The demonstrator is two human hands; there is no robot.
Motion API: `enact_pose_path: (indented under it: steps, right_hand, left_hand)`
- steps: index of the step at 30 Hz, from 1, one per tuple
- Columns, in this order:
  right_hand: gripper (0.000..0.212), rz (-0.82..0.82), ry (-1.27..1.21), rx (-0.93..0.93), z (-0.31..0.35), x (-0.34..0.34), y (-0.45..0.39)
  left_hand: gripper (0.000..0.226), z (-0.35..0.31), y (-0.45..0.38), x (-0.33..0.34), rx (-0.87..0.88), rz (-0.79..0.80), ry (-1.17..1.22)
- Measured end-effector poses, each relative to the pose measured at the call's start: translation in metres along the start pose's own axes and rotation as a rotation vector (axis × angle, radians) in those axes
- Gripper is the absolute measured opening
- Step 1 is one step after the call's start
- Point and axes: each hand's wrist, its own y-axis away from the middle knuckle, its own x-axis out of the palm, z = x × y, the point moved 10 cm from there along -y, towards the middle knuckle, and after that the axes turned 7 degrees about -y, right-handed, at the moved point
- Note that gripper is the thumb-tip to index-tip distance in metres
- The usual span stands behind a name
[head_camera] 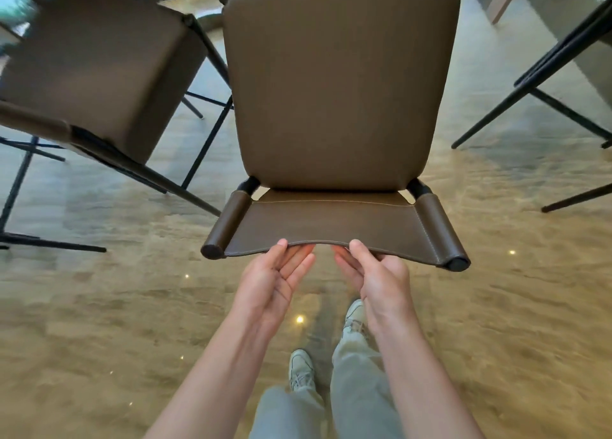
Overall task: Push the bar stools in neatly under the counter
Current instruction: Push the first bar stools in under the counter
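1. The middle stool (341, 84) stands straight ahead, seat running away toward the counter.
2. Left hand (276, 281) and right hand (374, 276) pinch its backrest (331, 221) edge, equally near.

A glossy tan floor (99, 306) is reflecting small points of light. Three bar stools are standing on it: a brown middle stool (341, 84), a second brown stool (96, 74) just to its left, and black legs of a third stool (543, 84) at right. The person's pale shoes (301, 369) are resting on it below.
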Motion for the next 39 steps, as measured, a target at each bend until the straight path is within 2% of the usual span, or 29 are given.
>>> enact_pose_path:
  steps: [4, 8, 14, 25, 33, 39]
  right_hand:
    - [0.012, 0.042, 0.034, -0.009, 0.034, 0.028, -0.004]
    - [0.018, 0.077, 0.051, 0.002, 0.061, 0.053, -0.010]
    - [0.016, 0.101, 0.053, -0.008, 0.094, 0.087, -0.017]
    - [0.020, 0.070, 0.088, -0.075, 0.137, 0.136, -0.034]
    - [0.026, 0.027, 0.019, -0.159, 0.167, 0.177, -0.057]
    - [0.019, 0.030, 0.019, -0.217, 0.195, 0.206, -0.076]
  left_hand:
    - [0.021, -0.030, -0.001, 0.027, 0.058, 0.005, 0.000]
    - [0.021, -0.060, -0.003, 0.052, 0.111, 0.013, -0.026]
    - [0.022, -0.100, -0.009, 0.081, 0.185, 0.019, -0.157]
    - [0.038, -0.152, -0.027, 0.115, 0.176, 0.056, -0.296]
    - [0.037, -0.202, -0.050, 0.153, 0.169, 0.125, -0.406]
    - [0.033, -0.235, -0.066, 0.184, 0.187, 0.165, -0.412]
